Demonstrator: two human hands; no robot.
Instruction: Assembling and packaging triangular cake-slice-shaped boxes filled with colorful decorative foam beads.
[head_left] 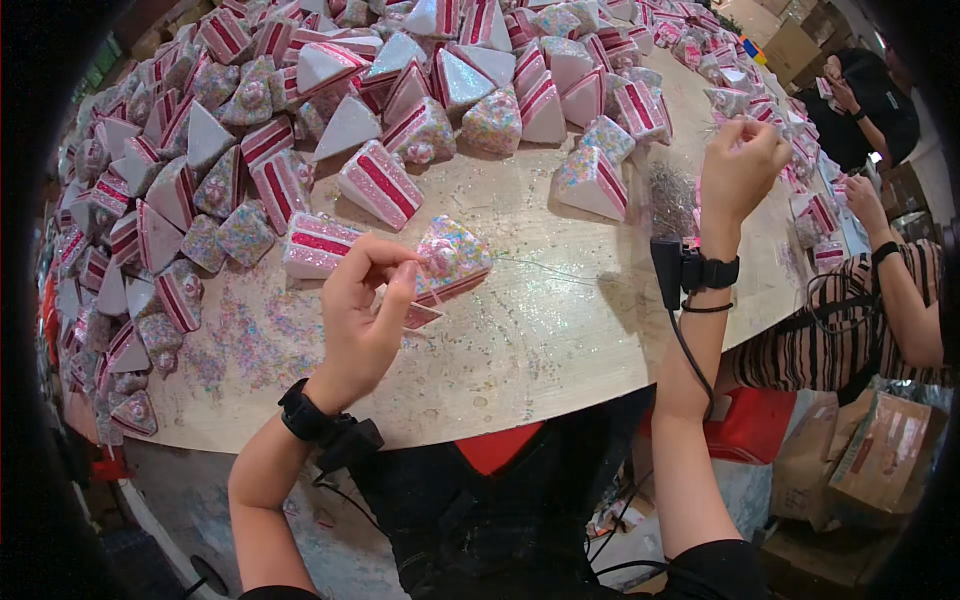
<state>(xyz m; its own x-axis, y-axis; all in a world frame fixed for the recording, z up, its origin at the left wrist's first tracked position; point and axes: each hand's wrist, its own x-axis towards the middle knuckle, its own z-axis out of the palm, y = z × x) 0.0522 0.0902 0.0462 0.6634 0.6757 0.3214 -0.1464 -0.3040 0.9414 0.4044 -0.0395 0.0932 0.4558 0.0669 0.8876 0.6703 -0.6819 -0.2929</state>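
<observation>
My left hand is closed in a pinch at the edge of a toy cake slice with colourful sprinkles and a pink rosette. A small pink-edged piece shows beneath its fingers; what it belongs to is unclear. From the slice a thin thread runs rightward over the table, and its far end is lost to view. Raised above the table's right part, my right hand has its fingertips pressed together; whatever they hold is too small to name. Another slice with pink layers lies just behind my left hand.
A large heap of cake slices covers the table's back and left. Near my right forearm lies a bundle of fine wire-like strands. Loose sprinkles dot the wooden table. Other people work at the right, by cardboard boxes.
</observation>
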